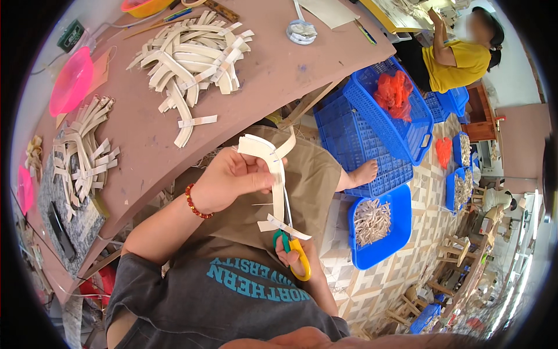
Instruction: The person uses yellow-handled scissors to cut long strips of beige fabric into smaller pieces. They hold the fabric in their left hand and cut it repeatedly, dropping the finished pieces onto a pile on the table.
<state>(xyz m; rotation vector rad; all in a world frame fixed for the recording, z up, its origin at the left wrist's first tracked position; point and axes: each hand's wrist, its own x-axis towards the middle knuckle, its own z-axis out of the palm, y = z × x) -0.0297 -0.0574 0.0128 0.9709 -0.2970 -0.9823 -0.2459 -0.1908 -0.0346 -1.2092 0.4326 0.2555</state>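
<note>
My left hand (235, 180) pinches a curved cream strip piece (264, 150) with several layers and short side tabs, held over my lap. In my right hand (296, 256) is a pair of scissors (298, 254) with one green and one yellow handle loop. Their blades point up along the strip, partly hidden behind it. A short crosswise tab (283, 225) sits at the strip's lower end, just above the scissor handles. On the table, a large heap of similar cream strips (197, 55) lies beyond my left hand.
The brown table (267, 70) also carries a smaller strip pile (87, 151), a pink bowl (71, 81) and a round clear dish (301, 32). To the right stand blue crates (363, 145) and a blue tub (401, 227) of small pale pieces. A person in a yellow shirt (459, 64) works at the far right.
</note>
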